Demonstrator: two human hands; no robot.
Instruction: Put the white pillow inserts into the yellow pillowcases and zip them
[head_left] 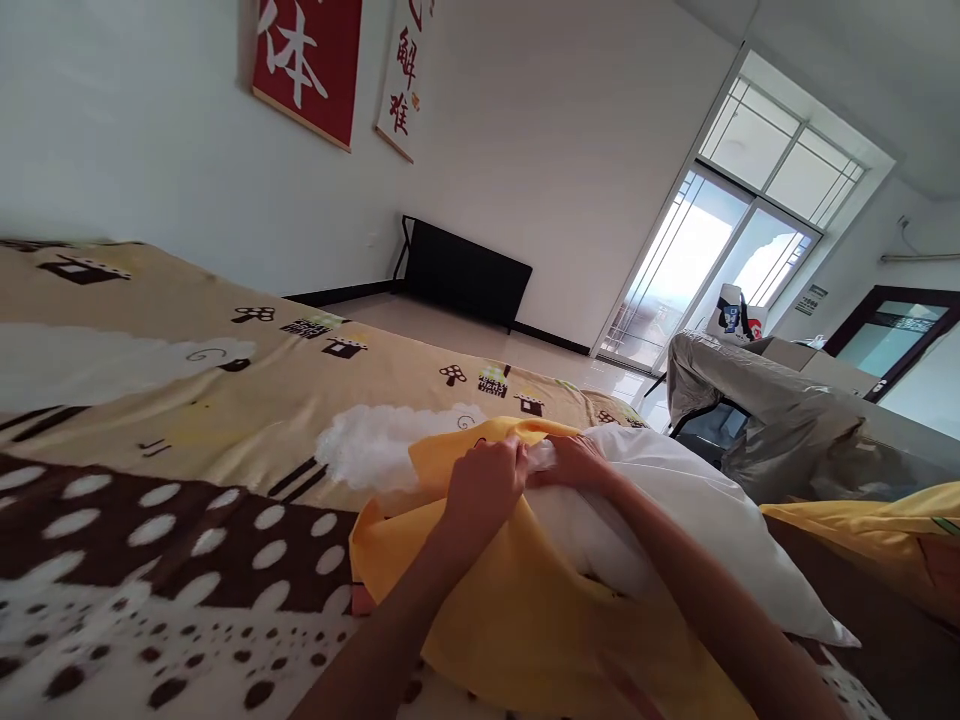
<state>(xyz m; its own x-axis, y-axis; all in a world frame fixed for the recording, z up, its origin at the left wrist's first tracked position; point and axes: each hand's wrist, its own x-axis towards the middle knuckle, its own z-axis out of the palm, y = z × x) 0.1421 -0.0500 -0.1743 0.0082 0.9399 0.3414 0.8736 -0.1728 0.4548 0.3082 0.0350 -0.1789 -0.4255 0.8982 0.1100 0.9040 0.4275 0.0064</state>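
Note:
A white pillow (690, 490) lies partly inside a yellow pillowcase (480, 640) on a bed. My left hand (487, 482) is closed in a fist on the pillowcase near its opening, with the fingertips turned out of view. Just beside it, my right hand (571, 462) grips a bunched corner of the white pillow. The two hands almost touch. Much of the pillow sticks out of the case to the right, its far corner pointing down. Under both lies a beige and brown blanket (225, 430) printed with sheep, mushrooms and dots.
Another yellow pillow (892, 540) sits at the right edge by a brown surface. Behind it stands furniture draped in plastic sheeting (802, 420). A black folded table (465, 275) leans at the far wall, and a glass sliding door (682, 260) is to its right.

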